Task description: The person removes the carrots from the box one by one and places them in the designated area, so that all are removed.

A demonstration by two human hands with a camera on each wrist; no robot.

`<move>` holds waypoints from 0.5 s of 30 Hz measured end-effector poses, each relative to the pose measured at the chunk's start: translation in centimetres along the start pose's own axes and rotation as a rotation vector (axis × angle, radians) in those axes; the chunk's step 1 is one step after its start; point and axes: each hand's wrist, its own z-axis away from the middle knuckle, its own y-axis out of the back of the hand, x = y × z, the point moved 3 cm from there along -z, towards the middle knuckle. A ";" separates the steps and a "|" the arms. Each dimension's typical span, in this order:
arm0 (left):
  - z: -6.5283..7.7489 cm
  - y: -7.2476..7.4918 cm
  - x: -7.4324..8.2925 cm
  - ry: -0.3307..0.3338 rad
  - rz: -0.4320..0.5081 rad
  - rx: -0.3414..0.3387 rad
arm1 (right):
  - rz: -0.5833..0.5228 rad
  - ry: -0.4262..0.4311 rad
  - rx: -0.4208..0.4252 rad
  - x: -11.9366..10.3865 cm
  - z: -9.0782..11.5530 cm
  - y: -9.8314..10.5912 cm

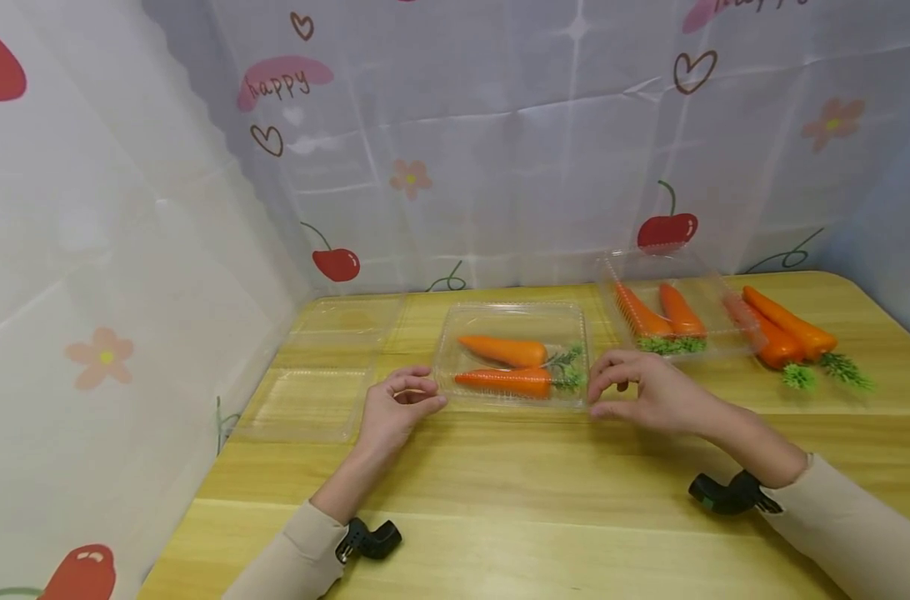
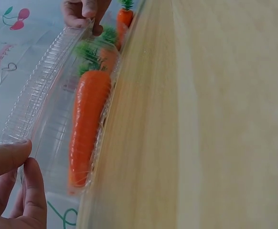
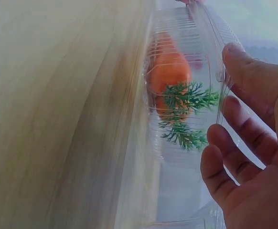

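A clear plastic box [image 1: 515, 315] sits on the wooden table [image 1: 500, 492], between the person's 2 hands, with 2 orange carrots [image 1: 503, 382] inside, lying side by side with their green tops toward its right end. At the box's left end the left hand [image 1: 393, 408] is nearly closed, its thumb and fingers pinching the rim. At the box's right end the right hand [image 1: 653, 392] pinches the rim too, thumb on one side and loosely bent fingers on the other. To the right of the box and a little behind it is a second clear box [image 1: 713, 292] with 2 carrots, and farther right lie 2 more carrots [image 1: 788, 321], partly seen through clear plastic. Left of the box lies an unfolded clear container [image 1: 308, 400]; behind it hangs a printed curtain [image 1: 500, 183].
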 end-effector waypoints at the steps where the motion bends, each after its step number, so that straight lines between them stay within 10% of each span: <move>1: 0.0 0.0 0.0 0.007 0.004 -0.002 | 0.004 0.007 0.003 0.0 0.0 0.0; 15: 0.7 0.2 -0.1 0.026 0.004 -0.026 | 0.025 0.273 0.104 -0.4 0.2 -0.1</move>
